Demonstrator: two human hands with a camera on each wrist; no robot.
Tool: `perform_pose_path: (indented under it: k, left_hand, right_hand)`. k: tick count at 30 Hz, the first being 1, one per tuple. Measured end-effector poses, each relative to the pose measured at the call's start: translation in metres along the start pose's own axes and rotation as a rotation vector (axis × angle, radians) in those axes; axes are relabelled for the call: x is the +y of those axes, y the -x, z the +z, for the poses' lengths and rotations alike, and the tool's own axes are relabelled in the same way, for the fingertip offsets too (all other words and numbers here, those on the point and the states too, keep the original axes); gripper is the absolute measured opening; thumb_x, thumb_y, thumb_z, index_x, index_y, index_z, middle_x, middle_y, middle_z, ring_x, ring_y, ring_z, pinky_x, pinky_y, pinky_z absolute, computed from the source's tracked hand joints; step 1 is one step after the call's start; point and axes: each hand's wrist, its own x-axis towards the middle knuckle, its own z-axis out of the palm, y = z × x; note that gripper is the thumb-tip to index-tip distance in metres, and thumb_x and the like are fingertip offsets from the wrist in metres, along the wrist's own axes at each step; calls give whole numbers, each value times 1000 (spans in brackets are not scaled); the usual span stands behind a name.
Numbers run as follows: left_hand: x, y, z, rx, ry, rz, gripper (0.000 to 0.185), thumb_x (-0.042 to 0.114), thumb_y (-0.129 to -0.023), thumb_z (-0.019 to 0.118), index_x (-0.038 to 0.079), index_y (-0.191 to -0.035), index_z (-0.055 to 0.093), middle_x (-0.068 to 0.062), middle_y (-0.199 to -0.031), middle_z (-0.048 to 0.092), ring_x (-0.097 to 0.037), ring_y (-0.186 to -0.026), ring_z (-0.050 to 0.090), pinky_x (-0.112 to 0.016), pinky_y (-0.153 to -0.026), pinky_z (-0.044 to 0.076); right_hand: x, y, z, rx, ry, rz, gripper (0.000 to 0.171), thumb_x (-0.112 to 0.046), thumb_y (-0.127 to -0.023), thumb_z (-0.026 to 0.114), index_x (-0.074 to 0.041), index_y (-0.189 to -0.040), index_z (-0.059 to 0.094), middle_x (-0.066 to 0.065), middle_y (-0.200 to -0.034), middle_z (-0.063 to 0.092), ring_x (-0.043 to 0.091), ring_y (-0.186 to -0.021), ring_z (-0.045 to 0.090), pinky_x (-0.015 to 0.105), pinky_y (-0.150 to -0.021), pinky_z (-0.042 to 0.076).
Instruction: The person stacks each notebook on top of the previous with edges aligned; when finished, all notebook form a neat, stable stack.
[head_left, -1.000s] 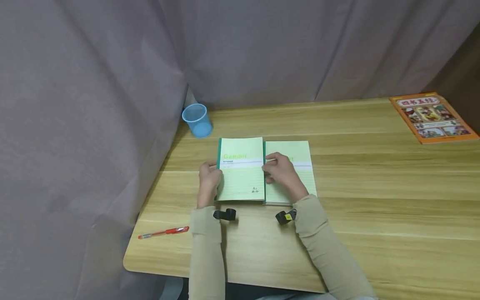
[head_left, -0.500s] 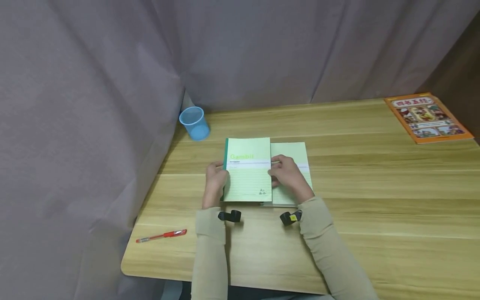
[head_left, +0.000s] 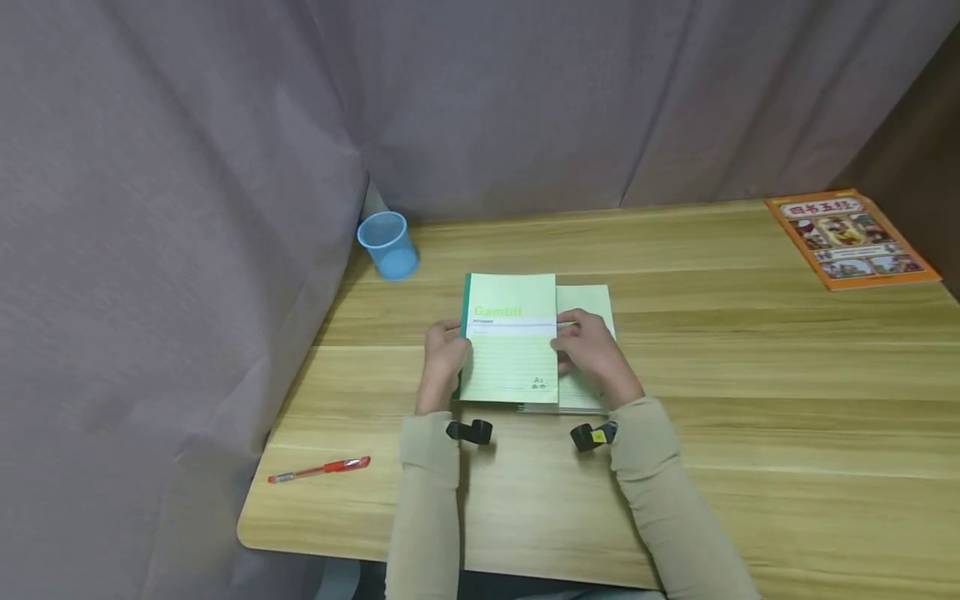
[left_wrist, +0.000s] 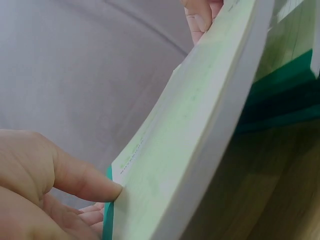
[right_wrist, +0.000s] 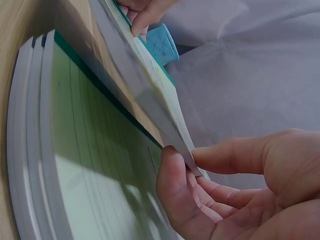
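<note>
Both hands hold a pale green notebook point(head_left: 510, 337) with a dark green spine, lifted slightly above a stack of similar notebooks point(head_left: 588, 302) on the wooden table point(head_left: 750, 375). My left hand point(head_left: 444, 350) grips its spine edge, thumb on the cover point(left_wrist: 85, 182). My right hand point(head_left: 581, 346) pinches the opposite edge between thumb and fingers point(right_wrist: 175, 185). In the wrist views the held notebook point(left_wrist: 200, 140) point(right_wrist: 150, 90) hangs tilted over the stack point(right_wrist: 90, 165) and covers most of it.
A blue plastic cup point(head_left: 386, 244) stands by the curtain at the back left. A red pen point(head_left: 320, 469) lies near the front left corner. An orange picture book point(head_left: 851, 239) lies at the far right. Grey curtains close off the back and left.
Both hands have carried the top notebook to the right, so it now overlaps most of the stack that it lay beside.
</note>
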Motion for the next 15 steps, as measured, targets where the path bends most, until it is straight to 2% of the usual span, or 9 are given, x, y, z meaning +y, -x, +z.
perform_pose_path:
  k: [3,8,15]
  left_hand:
    - [2,0,5,-15,-6,11,60,-18,-79,41,-12,-139,46,-28,-130,57,-39,-120,55,-44,-96,50]
    - [1,2,14,-54,-24,10,59,-17,-80,43,-11,-139,46,-28,-130,57,-40,-118,56,-44,-92,51]
    - [0,3,26,-98,-73,34,55,-11,-82,48,-9,-138,47,-22,-118,60,-32,-101,58,-37,-83,50]
  right_hand:
    - [2,1,-6,14,-12,0,52,3,-94,55,9,-144,41,28,-121,59,26,-89,62,30,-66,59]
    - [5,5,-15,30,-4,10,53,3,-94,55,9,-144,41,28,-121,59,26,-90,61,29,-65,59]
    - [11,13,-30,33,7,19,53,3,-94,54,11,-145,40,31,-122,57,27,-91,60,30,-65,59]
